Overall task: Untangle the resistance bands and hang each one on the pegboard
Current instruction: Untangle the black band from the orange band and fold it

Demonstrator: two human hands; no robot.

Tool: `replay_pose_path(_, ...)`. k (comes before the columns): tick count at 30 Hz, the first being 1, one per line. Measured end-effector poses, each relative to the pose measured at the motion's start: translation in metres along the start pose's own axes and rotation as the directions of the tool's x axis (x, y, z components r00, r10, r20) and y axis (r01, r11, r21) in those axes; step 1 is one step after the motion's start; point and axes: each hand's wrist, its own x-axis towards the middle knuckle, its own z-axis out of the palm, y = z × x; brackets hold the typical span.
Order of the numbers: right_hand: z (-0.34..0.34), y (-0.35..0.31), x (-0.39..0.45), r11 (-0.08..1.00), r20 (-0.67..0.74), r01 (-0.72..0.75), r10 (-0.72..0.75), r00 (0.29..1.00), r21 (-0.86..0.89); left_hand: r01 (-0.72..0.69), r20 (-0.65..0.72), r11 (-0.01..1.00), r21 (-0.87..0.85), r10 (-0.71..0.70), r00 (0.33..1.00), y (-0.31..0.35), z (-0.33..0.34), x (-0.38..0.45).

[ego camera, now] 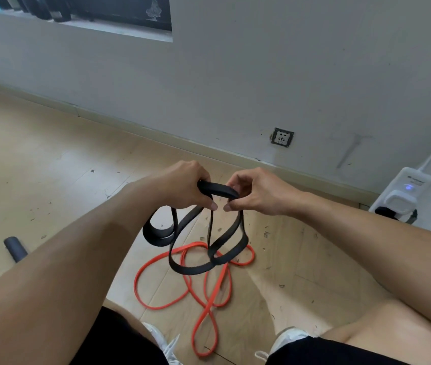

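A black resistance band point(196, 268) hangs in several twisted loops from both of my hands, above the wooden floor. My left hand point(185, 184) grips the band's top from the left. My right hand point(258, 192) pinches the same top stretch from the right. The two thumbs almost meet under it. An orange resistance band point(210, 309) lies coiled on the floor under the black one, between my feet. Whether the two bands are still caught in each other I cannot tell. No pegboard is in view.
A grey wall runs across the back with a socket point(282, 137) low on it. A white power strip point(404, 192) stands at the right by the skirting. A dark grey roller end point(15, 247) lies on the floor at the left. My knees fill the bottom corners.
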Motion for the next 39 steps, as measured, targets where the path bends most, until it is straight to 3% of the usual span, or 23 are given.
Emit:
replay_pose_path(5,0.002,-0.001,-0.001,1.0,0.121,-0.027,0.028,0.992,-0.015,-0.007,-0.014,1.0,-0.01,0.007,1.0,0.002,0.001,0.001)
replay_pose_path(11,0.005,0.013,0.0,0.999,0.071,-0.04,0.042,0.997,-0.03,-0.031,-0.051,0.996,-0.089,0.026,0.998,-0.004,-0.001,0.003)
replay_pose_path(17,0.013,0.014,0.002,0.997,0.045,-0.043,0.04,0.998,0.057,-0.086,-0.117,0.976,-0.2,0.063,0.991,-0.002,-0.003,0.002)
replay_pose_path(24,0.017,0.005,0.002,0.959,0.073,-0.034,0.014,0.997,0.28,-0.103,-0.171,0.915,-0.389,0.039,0.985,-0.003,-0.01,-0.004)
replay_pose_path(31,-0.005,-0.004,0.0,0.957,-0.115,0.053,-0.021,0.993,0.285,-0.038,-0.055,0.886,-0.461,0.014,0.998,-0.021,-0.013,-0.008)
replay_pose_path(36,-0.02,-0.015,-0.002,0.976,-0.246,0.126,-0.08,0.966,0.179,-0.104,-0.233,0.901,-0.42,0.003,0.972,-0.011,-0.009,0.002)
replay_pose_path(39,-0.027,-0.017,-0.005,0.988,-0.242,0.113,-0.084,0.967,0.109,-0.136,-0.255,0.881,-0.454,0.017,0.967,-0.009,-0.013,0.002)
